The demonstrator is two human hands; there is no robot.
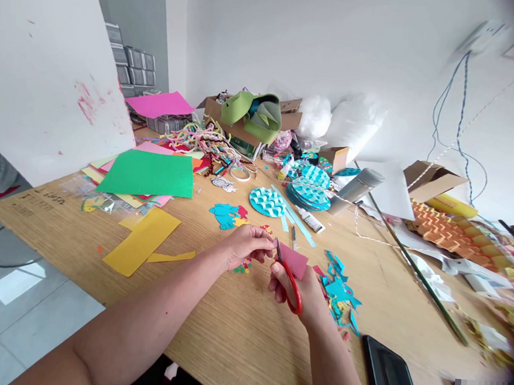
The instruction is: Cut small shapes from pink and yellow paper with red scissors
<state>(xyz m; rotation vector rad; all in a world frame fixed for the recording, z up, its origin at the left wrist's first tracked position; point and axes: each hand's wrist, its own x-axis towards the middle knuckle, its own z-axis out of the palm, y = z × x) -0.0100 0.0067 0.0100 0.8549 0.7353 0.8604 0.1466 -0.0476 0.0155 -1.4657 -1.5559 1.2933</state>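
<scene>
My right hand grips red-handled scissors, their dark blades pointing up and away from me. A piece of dusty-pink paper lies at the blades, just above the right hand. My left hand is closed in a pinch at the paper's left edge, close to the scissor tips; the exact spot of its hold is partly hidden. Below the left fingers are small coloured paper bits. Blue fish-shaped cutouts rest just beyond that hand. Blue paper scraps are heaped right of the scissors.
Yellow paper and a green sheet lie at left. Behind are textured blue discs, a glue bottle and a pile of pipe cleaners. A phone-like black device and a long green stick lie right.
</scene>
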